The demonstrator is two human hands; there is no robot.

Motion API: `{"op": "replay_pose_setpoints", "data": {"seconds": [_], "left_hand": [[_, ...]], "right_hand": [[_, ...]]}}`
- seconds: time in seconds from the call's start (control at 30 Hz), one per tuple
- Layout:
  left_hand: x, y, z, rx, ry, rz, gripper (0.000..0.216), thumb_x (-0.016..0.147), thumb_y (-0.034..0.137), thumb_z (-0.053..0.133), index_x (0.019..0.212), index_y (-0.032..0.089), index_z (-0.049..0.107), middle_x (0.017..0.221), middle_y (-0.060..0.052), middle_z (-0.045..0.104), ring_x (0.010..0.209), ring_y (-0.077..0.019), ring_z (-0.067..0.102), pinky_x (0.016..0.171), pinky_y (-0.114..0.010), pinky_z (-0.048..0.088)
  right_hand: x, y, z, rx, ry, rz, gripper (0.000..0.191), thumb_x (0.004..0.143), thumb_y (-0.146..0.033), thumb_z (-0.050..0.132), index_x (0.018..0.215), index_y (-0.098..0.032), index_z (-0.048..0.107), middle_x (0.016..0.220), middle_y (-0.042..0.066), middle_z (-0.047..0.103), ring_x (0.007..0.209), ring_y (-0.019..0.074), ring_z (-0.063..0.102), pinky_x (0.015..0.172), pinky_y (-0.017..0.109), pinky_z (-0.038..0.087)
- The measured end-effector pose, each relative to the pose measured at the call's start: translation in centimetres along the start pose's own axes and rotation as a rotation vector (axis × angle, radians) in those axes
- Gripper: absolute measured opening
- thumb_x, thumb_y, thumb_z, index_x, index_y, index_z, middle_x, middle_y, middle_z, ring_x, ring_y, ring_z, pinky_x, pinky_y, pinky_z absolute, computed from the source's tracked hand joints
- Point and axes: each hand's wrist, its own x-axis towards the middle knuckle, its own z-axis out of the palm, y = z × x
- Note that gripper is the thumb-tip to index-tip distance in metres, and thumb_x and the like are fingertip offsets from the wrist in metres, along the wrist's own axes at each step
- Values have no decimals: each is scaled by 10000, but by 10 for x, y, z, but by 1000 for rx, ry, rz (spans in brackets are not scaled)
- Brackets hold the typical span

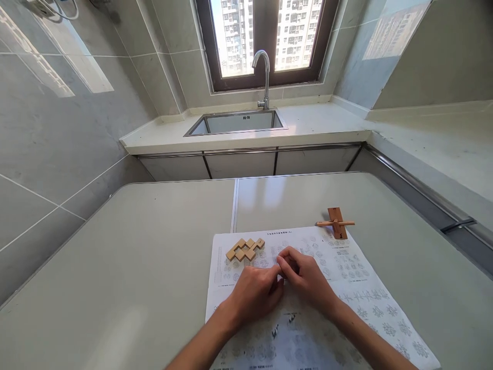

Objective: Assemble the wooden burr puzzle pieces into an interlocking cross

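My left hand and my right hand meet above a printed paper sheet, fingertips close together. Both have curled fingers; whatever lies between them, if anything, is hidden from me. Just beyond my left hand, a group of light wooden puzzle pieces lies on the sheet in a zigzag shape with gaps. At the sheet's far right corner is a darker flat wooden piece bearing a small mark. A thin wooden rod crosses it.
The sheet lies on a pale table with a seam running across its far half. Behind the table is a white counter with a sink and a metal faucet under a window. A tiled wall borders the left.
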Motion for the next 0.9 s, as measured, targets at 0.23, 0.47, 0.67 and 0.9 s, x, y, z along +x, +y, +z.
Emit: {"op": "replay_pose_setpoints", "data": {"seconds": [0.23,0.47,0.67,0.9], "left_hand": [[1,-1,1,3,7,2,134,908,99,494,859,203,562,627,31,663,486,-132,584,498,-265,292],[0,1,-4,63,96,64,161,877,75,531,809,215,571,584,53,627,481,-126,560,498,-279,323],[10,-13,-38,181,406,-1,68,887,170,657,912,234,655,830,-26,724,860,-234,651,820,-387,501],[1,-53,-71,63,196,-169,447,956,367,704,1357,252,545,1528,-122,551,1480,-326,437,1165,-544,435]], "right_hand": [[0,3,0,-9,8,-9,261,1039,-385,515,836,-232,570,656,-22,621,591,167,555,599,275,441],[2,-3,1,-14,5,-27,277,1047,-386,499,824,-228,546,639,-32,583,559,151,514,568,262,412],[3,1,3,-86,-19,-78,257,1044,-376,503,844,-227,563,611,-49,511,541,142,448,553,262,362],[4,1,4,-134,-26,-100,240,1039,-332,492,830,-224,539,620,-49,537,540,133,466,577,267,371]]}}
